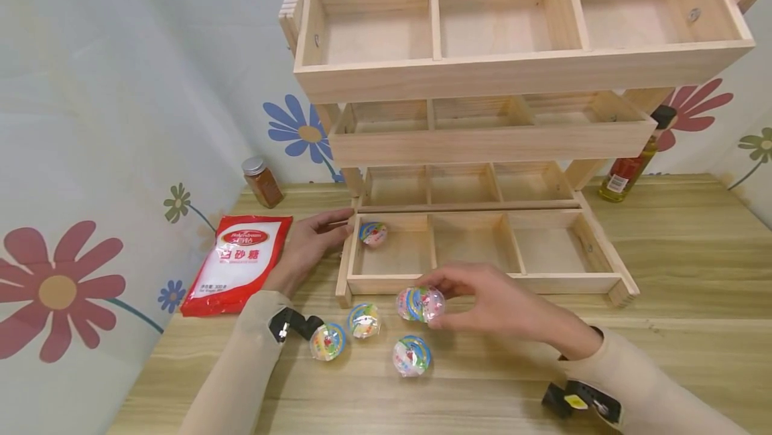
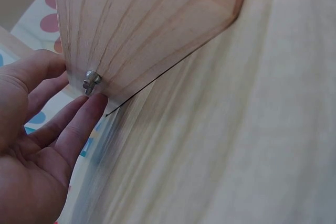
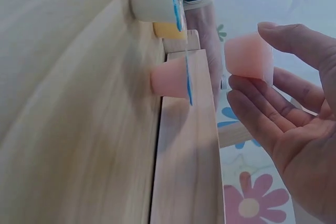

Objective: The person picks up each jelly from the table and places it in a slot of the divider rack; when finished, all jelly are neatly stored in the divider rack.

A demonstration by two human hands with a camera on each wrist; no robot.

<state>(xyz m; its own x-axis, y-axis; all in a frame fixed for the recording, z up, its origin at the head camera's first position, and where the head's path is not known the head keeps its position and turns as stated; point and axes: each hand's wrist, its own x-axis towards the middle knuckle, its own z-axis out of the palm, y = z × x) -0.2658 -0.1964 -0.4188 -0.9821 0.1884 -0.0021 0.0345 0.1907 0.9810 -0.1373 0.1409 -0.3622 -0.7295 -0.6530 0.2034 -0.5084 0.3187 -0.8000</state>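
My right hand pinches a pink jelly cup between thumb and fingers, just in front of the bottom tray of a wooden rack. In the right wrist view the held jelly cup is lifted above the table. Another jelly cup lies tilted in the tray's left compartment. On the table before the rack stand three more: a yellow-lidded jelly cup, a pale jelly cup and a pink jelly cup. With fairly straight fingers, my left hand touches the rack's left side by a metal wing nut.
A red and white sugar bag lies beside the left forearm. Behind it stands a spice jar with a silver lid. An oil bottle stands behind the rack's right side. Upper tiers overhang the bottom tray.
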